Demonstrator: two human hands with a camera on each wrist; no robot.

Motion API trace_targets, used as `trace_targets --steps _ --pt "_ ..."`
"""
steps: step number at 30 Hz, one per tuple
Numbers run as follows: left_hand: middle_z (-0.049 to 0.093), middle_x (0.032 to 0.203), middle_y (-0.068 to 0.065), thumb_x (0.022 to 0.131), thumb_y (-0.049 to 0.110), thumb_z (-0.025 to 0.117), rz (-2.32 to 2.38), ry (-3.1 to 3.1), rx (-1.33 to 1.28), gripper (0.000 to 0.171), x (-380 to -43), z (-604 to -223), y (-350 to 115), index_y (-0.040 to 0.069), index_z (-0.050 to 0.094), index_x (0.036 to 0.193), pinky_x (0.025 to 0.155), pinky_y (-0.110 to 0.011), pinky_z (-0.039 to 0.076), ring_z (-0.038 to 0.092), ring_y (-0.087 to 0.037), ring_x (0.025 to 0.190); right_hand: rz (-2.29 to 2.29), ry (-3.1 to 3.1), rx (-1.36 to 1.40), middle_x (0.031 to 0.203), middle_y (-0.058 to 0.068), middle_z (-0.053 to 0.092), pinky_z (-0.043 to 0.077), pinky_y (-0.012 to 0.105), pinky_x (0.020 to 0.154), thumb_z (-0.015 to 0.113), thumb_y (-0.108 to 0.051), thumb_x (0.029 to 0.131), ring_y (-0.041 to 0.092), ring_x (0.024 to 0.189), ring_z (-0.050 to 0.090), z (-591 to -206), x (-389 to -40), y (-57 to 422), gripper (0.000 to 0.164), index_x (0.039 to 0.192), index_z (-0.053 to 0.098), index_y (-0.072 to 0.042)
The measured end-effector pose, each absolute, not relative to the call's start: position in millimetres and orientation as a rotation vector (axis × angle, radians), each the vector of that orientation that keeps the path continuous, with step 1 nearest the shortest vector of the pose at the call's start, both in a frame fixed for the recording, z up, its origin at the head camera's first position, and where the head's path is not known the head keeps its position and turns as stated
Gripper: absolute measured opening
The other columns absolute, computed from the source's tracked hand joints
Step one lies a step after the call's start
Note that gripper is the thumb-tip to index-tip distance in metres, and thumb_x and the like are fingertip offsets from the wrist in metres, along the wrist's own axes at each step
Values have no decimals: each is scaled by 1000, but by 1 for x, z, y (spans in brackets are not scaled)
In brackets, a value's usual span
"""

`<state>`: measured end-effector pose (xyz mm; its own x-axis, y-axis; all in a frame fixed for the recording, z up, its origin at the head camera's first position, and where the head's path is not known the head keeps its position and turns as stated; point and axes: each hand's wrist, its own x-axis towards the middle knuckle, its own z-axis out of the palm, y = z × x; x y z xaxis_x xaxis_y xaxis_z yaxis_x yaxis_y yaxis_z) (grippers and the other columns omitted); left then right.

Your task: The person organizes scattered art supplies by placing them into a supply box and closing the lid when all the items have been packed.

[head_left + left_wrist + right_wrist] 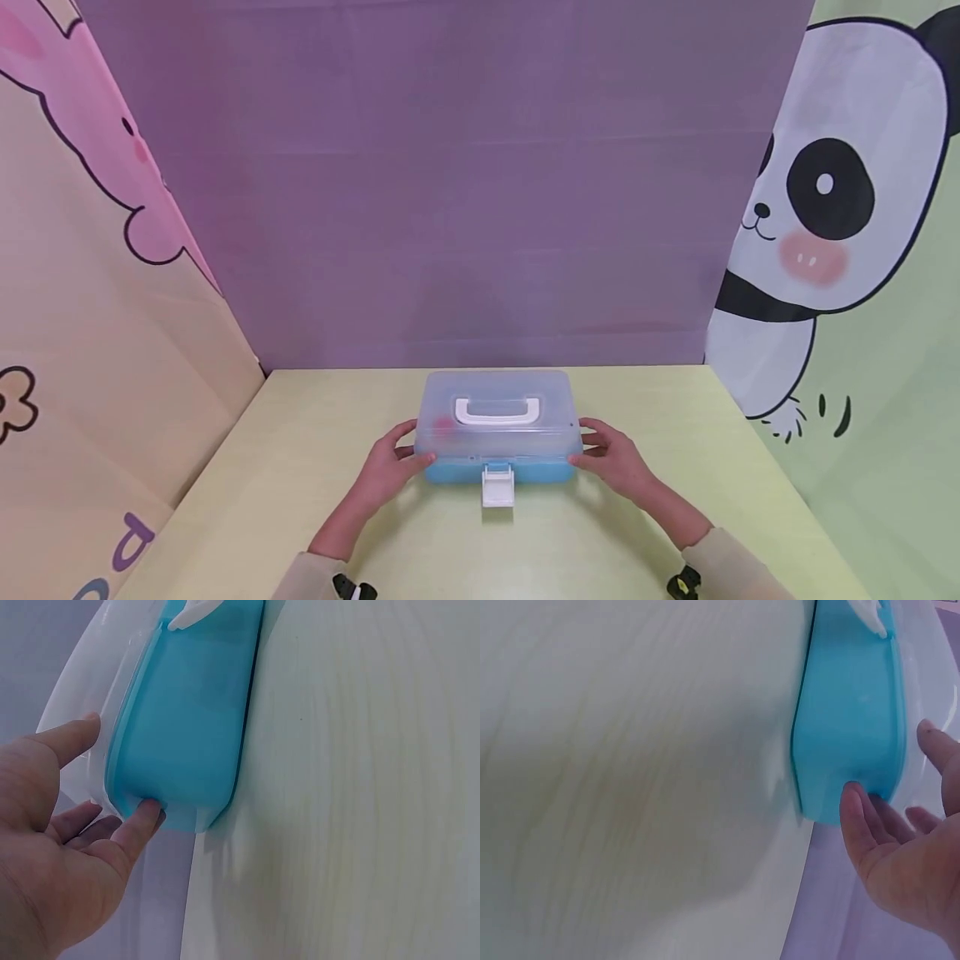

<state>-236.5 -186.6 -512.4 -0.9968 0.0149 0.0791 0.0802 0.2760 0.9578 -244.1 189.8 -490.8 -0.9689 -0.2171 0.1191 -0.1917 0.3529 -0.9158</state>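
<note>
A plastic storage box (498,472) sits near the middle of the table, with a light blue base and a cloudy see-through lid. The lid lies down over the base and has a white carry handle (498,419). At the front, a white latch (498,487) sticks out unfastened. My left hand (393,467) touches the box's left end, thumb at the front corner and fingers spread along the side. At the opposite end, my right hand (617,462) touches in the same way, fingers loosely extended. Through the lid shows a blurred reddish patch (444,426).
The pale wood-grain table (315,450) ends at a purple cloth backdrop (480,183). Printed cloth panels stand on both sides, with a panda (862,67) on the right one. Both wrists wear black straps near beige sleeves (738,571).
</note>
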Motion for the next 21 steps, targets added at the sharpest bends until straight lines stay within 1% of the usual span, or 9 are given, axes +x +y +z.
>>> trace_targets --steps 6,8,11,14,18,21 --pt "43 144 -21 86 13 75 -1824 -2477 -142 64 -240 -514 -186 4 45 142 86 -41 53 57 -38 116 -1708 2679 -270 109 16 68 56 33 70 83 -14 77 23 83 67 -497 -245 183 60 130 56 -6" --pt "44 143 -21 86 15 75 -1798 -2488 -140 63 -239 -513 -187 4 46 141 86 -41 54 57 -37 115 -1699 2701 -257 107 15 68 56 33 70 84 -15 76 22 82 67 -498 -245 181 60 129 56 -6" --pt "46 142 -20 86 18 76 -1751 -2503 -121 62 -237 -512 -189 6 47 140 85 -40 54 58 -36 114 -1690 2713 -266 106 16 68 57 35 71 84 -17 76 24 84 67 -497 -246 177 62 129 55 -3" --pt "46 142 -19 86 18 76 -1741 -2506 -110 62 -236 -512 -190 6 48 139 85 -40 54 59 -36 114 -1682 2697 -231 104 14 69 57 36 73 84 -18 76 24 85 67 -495 -245 174 62 129 56 -5" --pt "46 142 -18 85 20 77 -1730 -2522 -115 64 -237 -515 -189 6 47 139 84 -39 55 60 -36 113 -1673 2688 -178 100 10 69 57 35 71 85 -16 75 23 85 67 -492 -242 174 60 128 57 -6" --pt "47 141 -16 85 20 77 -1731 -2515 -100 63 -237 -517 -187 7 48 139 83 -39 55 60 -34 111 -1672 2704 -185 98 10 69 57 35 69 85 -14 75 24 85 67 -490 -241 175 58 125 57 -6"
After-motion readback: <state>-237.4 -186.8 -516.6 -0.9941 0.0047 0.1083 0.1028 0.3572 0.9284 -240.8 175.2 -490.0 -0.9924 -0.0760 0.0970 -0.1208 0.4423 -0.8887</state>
